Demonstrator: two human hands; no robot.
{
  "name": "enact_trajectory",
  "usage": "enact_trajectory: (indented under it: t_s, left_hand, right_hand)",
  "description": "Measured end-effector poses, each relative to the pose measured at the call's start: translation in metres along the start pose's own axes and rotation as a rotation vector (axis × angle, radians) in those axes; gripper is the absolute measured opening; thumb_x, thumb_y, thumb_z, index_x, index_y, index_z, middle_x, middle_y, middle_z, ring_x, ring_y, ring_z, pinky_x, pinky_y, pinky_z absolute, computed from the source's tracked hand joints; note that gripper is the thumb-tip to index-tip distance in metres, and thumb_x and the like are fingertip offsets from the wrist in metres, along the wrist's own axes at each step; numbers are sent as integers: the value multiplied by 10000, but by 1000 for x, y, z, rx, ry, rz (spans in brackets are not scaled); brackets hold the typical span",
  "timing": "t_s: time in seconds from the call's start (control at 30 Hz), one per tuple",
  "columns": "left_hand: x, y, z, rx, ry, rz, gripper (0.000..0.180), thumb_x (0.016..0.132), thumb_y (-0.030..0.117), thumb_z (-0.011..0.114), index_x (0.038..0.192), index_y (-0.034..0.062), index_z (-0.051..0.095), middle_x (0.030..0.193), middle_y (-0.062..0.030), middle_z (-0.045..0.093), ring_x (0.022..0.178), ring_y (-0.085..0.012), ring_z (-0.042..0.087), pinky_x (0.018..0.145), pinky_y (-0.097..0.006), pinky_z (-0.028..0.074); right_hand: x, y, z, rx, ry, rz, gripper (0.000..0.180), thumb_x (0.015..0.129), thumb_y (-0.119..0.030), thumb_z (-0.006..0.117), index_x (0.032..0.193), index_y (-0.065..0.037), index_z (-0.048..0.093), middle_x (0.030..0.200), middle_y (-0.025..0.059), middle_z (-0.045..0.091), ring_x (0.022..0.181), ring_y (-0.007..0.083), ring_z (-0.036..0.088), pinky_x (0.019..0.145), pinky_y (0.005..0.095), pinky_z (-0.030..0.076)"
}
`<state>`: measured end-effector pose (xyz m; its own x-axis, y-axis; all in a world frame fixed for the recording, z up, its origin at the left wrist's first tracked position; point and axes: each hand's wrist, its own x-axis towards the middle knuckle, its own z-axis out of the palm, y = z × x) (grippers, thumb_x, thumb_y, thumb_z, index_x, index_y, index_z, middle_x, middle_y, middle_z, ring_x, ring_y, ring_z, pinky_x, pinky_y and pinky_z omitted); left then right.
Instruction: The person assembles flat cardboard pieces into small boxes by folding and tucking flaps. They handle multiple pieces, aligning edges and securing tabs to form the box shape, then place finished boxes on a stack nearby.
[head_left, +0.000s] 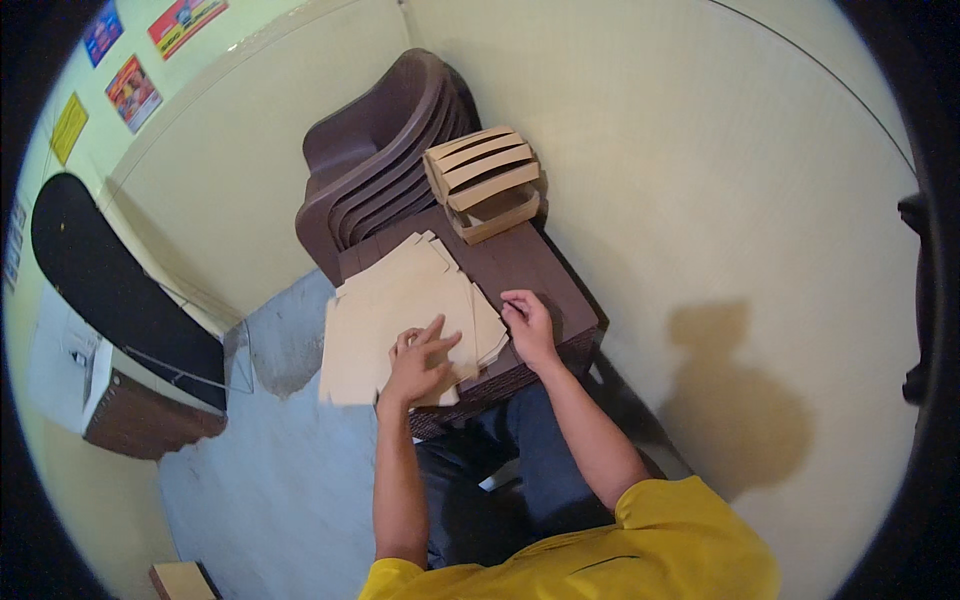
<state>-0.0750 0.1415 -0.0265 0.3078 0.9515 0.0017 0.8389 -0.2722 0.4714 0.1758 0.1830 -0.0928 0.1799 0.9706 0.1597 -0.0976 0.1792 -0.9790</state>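
A loose stack of flat tan cardboard sheets (375, 310) lies on the brown woven-look table (530, 270), overhanging its left and near edges. My left hand (415, 368) is over the near part of the stack with its fingers spread. It holds nothing that I can see; whether the fingertips touch the top sheet is hard to tell. Just beyond the right edge of the sheets is my right hand (532, 328), fingers loosely bent and thumb apart from them, with nothing visible between them.
Folded tan cardboard trays (490, 172) are piled at the table's far end, against the wall. Behind the table stand several stacked brown plastic chairs (375, 150). At left is a white-topped desk (75, 350) with a black panel (120, 280). A tan box (182, 580) sits at lower left.
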Motion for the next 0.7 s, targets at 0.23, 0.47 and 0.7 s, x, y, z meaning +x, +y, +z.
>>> enact_trajectory:
  t_s: [0.23, 0.47, 0.7]
  left_hand:
    - [11, 8, -3, -106, 164, 101, 478, 804, 313, 862, 1267, 201, 820, 1283, -77, 755, 1191, -304, 656, 1052, -434, 517]
    - [39, 26, -11, -82, 61, -91, 668, 796, 500, 922, 1368, 197, 756, 948, -67, 728, 771, -249, 703, 728, -384, 574]
    - [39, 23, 14, -49, 362, 137, 476, 866, 427, 853, 1281, 200, 802, 1027, -52, 702, 966, -271, 664, 839, -408, 525]
  right_hand:
    - [-7, -12, 7, -515, -110, -292, 484, 830, -153, 850, 1253, 32, 706, 1355, 198, 637, 1295, 377, 644, 1112, 430, 519]
    - [-12, -23, 16, -511, -80, -303, 391, 823, -109, 847, 1175, -7, 712, 1266, 140, 660, 1223, 369, 623, 1066, 446, 508]
    - [-14, -37, 19, -497, -149, -344, 518, 799, -29, 796, 1305, -54, 687, 1153, 112, 710, 1185, 333, 629, 1047, 444, 501]
